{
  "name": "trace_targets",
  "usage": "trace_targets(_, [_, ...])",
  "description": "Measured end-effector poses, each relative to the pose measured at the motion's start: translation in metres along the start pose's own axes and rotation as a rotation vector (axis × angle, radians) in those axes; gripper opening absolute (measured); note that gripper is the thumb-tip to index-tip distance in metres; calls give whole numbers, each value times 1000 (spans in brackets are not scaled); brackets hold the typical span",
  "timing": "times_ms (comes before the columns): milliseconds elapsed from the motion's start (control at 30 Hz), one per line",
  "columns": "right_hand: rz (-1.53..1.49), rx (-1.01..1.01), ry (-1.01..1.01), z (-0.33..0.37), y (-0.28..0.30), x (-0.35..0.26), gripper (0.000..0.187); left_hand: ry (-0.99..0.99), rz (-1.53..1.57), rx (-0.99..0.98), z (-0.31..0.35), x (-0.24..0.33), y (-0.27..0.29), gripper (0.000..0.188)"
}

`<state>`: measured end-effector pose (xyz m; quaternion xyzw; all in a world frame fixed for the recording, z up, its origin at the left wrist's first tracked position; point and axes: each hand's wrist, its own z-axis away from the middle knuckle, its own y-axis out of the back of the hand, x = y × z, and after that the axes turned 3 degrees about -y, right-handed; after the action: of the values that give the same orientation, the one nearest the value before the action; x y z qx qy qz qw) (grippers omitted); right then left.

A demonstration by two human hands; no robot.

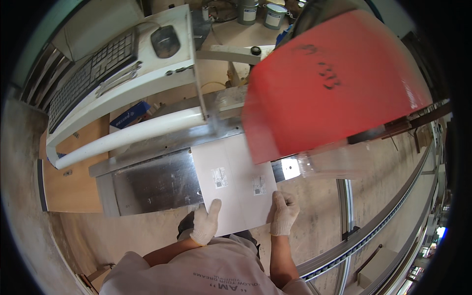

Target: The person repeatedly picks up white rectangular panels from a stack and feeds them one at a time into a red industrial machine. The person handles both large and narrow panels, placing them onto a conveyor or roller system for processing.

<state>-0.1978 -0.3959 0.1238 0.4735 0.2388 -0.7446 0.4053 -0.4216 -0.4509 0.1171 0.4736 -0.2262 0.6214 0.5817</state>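
A flat pale sheet with two small printed labels extends from in front of my body onto a shiny steel machine bed. My left hand, in a white knit glove, grips the sheet's near left side with the thumb on top and the other fingers hidden. At the near right edge my right hand, gloved the same way, is closed on the sheet with its fingers curled. The far right corner passes beneath a large red machine cover, which hides part of it.
Left of the sheet, a white shelf carries a keyboard, a dark mouse and wrenches. A white tube runs along its near side. Metal rails cross the right side. Two buckets stand at the back.
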Motion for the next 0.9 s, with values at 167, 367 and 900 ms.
trace_targets(167, [8,22,20,-42,27,-23,21,-145,-53,-36,-8,12,-51,59])
trace_targets(367, [201,93,43,-97,70,-50,34,-163,23,-71,-12,41,-122,61])
trace_targets(900, [359,238,322,-256,172,-103,33,-190,-75,-162,-29,102,-306,89])
